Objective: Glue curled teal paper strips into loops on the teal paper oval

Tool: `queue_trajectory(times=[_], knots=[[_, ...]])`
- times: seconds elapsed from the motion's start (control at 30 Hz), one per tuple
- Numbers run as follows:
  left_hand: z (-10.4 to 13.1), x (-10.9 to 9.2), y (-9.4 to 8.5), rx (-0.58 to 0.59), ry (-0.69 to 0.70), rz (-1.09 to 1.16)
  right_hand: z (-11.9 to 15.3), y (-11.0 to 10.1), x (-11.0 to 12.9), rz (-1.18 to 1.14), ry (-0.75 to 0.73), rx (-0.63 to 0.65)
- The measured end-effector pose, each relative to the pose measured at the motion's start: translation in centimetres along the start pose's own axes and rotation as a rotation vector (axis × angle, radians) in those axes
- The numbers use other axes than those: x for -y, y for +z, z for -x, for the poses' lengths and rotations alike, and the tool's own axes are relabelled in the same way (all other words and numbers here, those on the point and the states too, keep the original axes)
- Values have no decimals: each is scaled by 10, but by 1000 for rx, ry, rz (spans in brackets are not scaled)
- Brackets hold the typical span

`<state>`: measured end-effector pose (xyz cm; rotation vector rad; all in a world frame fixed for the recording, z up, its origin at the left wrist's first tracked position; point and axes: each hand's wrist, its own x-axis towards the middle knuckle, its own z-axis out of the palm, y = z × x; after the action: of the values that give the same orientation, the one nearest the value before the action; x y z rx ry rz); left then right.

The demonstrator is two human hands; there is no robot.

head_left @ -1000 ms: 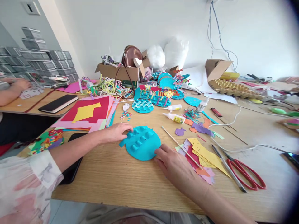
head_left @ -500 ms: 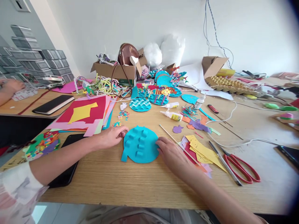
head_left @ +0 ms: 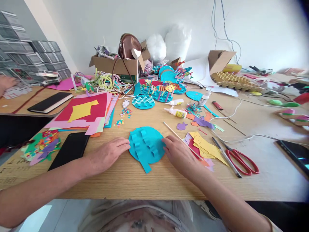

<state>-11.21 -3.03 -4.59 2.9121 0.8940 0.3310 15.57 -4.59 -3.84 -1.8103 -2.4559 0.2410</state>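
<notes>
A round blue foam or paper disc lies flat on the table in front of me, with blue strips raised in wavy loops across it. One strip's flat tail hangs past the disc's lower edge. My left hand is at the disc's left rim, fingers together, tips against the edge. On the opposite rim my right hand pinches the edge between thumb and fingers. Finished-looking blue discs with white waves and colourful paper fish stand farther back.
Right of the disc lie a wooden stick, yellow paper pieces, a pen and red-handled scissors. Glue bottles lie beyond. On the left are a black phone and coloured sheets. Another person's hand is at far left.
The blue disc has turned counterclockwise; its strip tail has swung from lower left to lower middle. My left hand has moved down along the left rim. The camera view has shifted slightly.
</notes>
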Motion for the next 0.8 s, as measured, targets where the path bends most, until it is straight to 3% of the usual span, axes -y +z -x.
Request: queue_trajectory(times=[0.2, 0.43, 0.6, 0.8], knots=[[14, -10, 14, -22, 71, -110, -15, 4, -2, 51, -83, 27], [3, -55, 21, -10, 38, -250, -44, -3, -9, 92, -246, -10], [0, -68, 28, -27, 2, -275, -5, -15, 0, -9, -26, -155], [2, -73, 32, -76, -28, -288, 46, 2, 25, -216, 35, -26]])
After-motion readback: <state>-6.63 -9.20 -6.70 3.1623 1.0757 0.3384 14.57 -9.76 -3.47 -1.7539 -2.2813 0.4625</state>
